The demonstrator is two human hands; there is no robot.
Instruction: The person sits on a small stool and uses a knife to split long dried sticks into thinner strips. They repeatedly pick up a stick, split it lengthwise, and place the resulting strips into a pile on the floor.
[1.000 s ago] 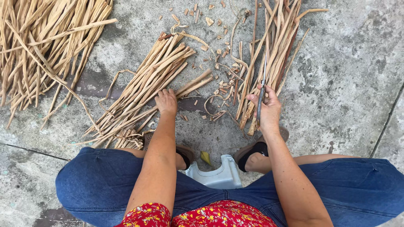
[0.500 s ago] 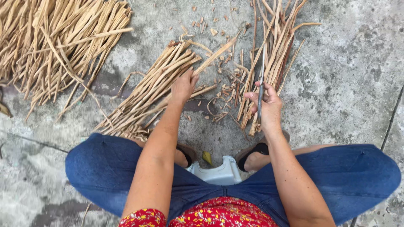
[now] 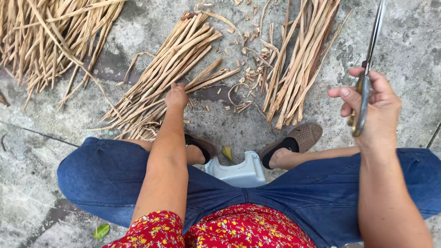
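Note:
My left hand [image 3: 176, 96] reaches down onto the middle bundle of dry tan stalks [image 3: 170, 64] lying on the concrete, fingers closed on the stalk ends. My right hand [image 3: 376, 108] is raised at the right and grips the handles of a pair of long scissors [image 3: 367, 69], whose blades point up and away. Between the hands lies another bundle of stalks [image 3: 301, 59], with short cut scraps [image 3: 248, 76] scattered beside it.
A large loose heap of stalks [image 3: 50, 41] covers the upper left. I sit on a low pale plastic stool [image 3: 239, 172], knees apart in blue jeans, with sandalled feet [image 3: 294, 140] in front. A green leaf [image 3: 102, 231] lies at the lower left.
My right hand has lifted away from the right bundle and swung right with the scissors. My left hand has gone back down onto the middle bundle.

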